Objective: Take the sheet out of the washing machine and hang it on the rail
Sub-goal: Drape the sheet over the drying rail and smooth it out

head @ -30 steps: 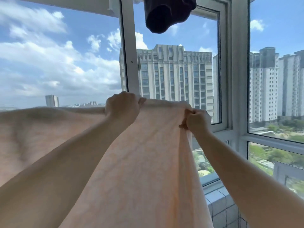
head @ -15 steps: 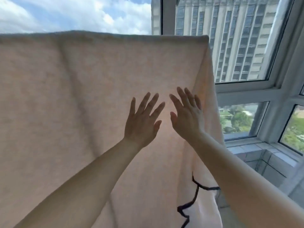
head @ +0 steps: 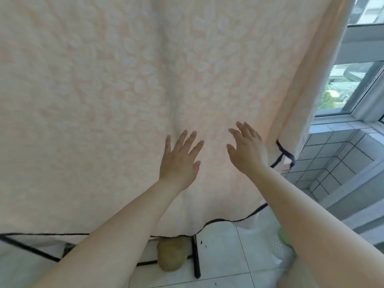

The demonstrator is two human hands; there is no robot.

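A pale peach sheet (head: 124,90) with a leaf pattern and dark trim hangs down and fills most of the view. Its top and the rail lie above the frame. My left hand (head: 179,161) lies flat on the cloth with fingers spread and straight. My right hand (head: 247,150) is at the cloth beside it, fingers straight, near the sheet's right edge. Neither hand holds anything. The sheet's dark-trimmed lower hem (head: 218,220) hangs just above the floor.
Black legs of a stand (head: 195,256) rest on the white tiled floor (head: 228,262) below the hem, with a yellowish-brown round object (head: 171,255) beside them. A tiled ledge (head: 336,154) and window (head: 353,84) lie to the right. A green-and-white item (head: 284,242) sits by my right arm.
A second ago both hands gripped the sheet's top edge. They let go, opened flat and slid down the hanging cloth; my view tilted down to the hem and floor.
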